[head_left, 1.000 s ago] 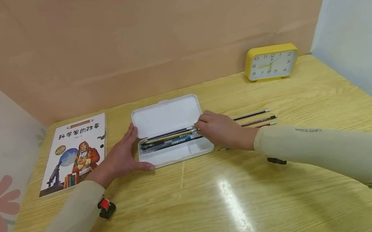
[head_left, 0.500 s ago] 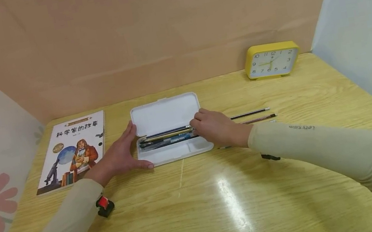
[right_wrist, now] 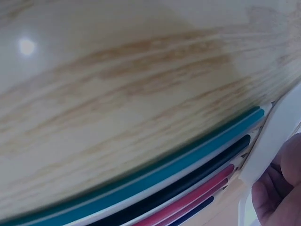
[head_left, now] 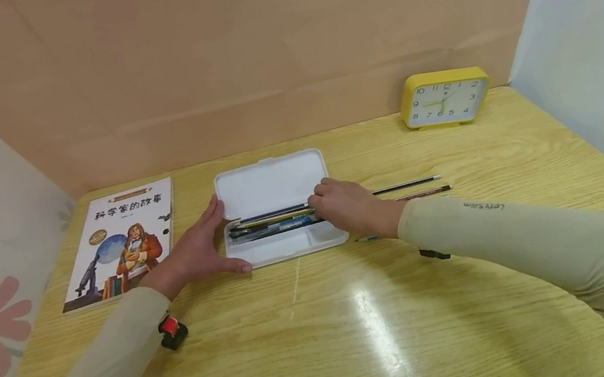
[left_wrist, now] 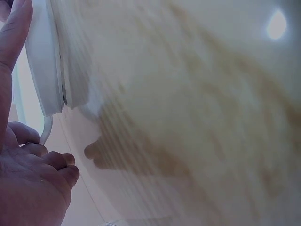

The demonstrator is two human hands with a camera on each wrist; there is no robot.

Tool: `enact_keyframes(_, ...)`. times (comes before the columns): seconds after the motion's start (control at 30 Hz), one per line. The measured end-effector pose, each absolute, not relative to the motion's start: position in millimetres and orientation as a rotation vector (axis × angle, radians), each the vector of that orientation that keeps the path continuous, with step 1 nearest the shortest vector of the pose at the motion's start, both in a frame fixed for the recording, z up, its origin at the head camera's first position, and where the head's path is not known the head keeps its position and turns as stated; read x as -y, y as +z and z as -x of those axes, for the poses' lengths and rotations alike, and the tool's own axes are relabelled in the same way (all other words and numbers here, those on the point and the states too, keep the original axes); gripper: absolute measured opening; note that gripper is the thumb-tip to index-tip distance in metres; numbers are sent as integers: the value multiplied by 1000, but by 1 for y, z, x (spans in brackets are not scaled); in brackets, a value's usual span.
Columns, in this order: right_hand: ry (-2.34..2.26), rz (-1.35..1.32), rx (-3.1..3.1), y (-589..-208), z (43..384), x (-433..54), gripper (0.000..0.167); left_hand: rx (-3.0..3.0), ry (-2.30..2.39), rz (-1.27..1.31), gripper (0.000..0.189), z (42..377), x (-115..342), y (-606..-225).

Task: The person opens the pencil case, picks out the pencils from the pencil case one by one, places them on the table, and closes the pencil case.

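Your left hand (head_left: pixel 194 251) is spread at the left end of the open, white, rectangular plastic pencil case (head_left: pixel 282 248), its thumb at the near corner and its fingers beside the raised lid (head_left: pixel 272 183). Your right hand (head_left: pixel 348 207) is over the case's right end with its fingers bent; you cannot be confirmed as pinching a pencil, because the fingertips are hidden.

The case lies on the light wood-grain table (head_left: pixel 306 349) between your hands. In its tray, a slim yellow pencil (head_left: pixel 251 226) and several dark and blue pens lie lengthwise.

To the right of the case, your right wrist view shows a teal pencil (right_wrist: pixel 188 153), a black pencil (right_wrist: pixel 188 179) and a pink pencil (right_wrist: pixel 188 200) side by side. An illustrated white-covered book (head_left: pixel 118 248) lies to your left; a yellow-framed rectangular clock (head_left: pixel 446 97) stands at the far right.
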State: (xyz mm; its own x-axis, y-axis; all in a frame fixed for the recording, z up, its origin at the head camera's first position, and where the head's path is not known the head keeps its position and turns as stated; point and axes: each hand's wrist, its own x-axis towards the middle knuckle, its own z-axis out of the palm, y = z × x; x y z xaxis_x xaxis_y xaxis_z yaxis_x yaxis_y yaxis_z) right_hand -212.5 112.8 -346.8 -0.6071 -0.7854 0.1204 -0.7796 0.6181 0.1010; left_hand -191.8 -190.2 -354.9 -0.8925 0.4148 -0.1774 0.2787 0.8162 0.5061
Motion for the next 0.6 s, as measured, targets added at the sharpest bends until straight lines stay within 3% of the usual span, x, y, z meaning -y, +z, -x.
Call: enact_keyframes(0.6, -97, -1362, 2625, -349, 209, -115, 8, -2725, 687, -507, 135, 192, 189, -354)
